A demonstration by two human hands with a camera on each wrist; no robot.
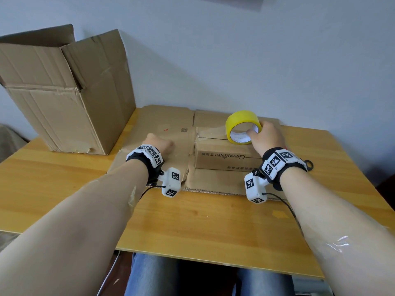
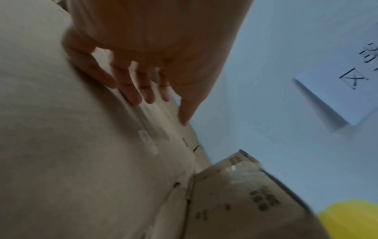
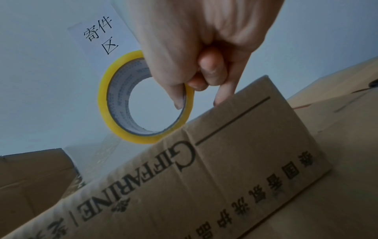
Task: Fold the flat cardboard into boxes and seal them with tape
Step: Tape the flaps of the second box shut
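A small folded cardboard box (image 1: 226, 155) (image 3: 225, 169) printed "GIFFARINE" stands on a sheet of flat cardboard (image 1: 162, 127) (image 2: 71, 145) at the table's middle. A yellow tape roll (image 1: 236, 122) (image 3: 103, 103) stands on edge on the box's top, above its front edge. My right hand (image 1: 265, 135) (image 3: 194, 64) grips the roll, thumb inside the core and fingers curled over the rim. A clear strip of tape (image 1: 211, 133) runs left from the roll across the box top. My left hand (image 1: 160, 144) (image 2: 143, 72) rests on the flat cardboard left of the box, fingers (image 2: 132, 95) straight.
A large opened carton (image 1: 64, 92) (image 3: 30, 177) stands at the table's back left against the wall. The wooden table (image 1: 192, 221) has bare surface in front of the flat cardboard. A paper sign (image 3: 98, 32) hangs on the wall behind. My knees show below the table's near edge.
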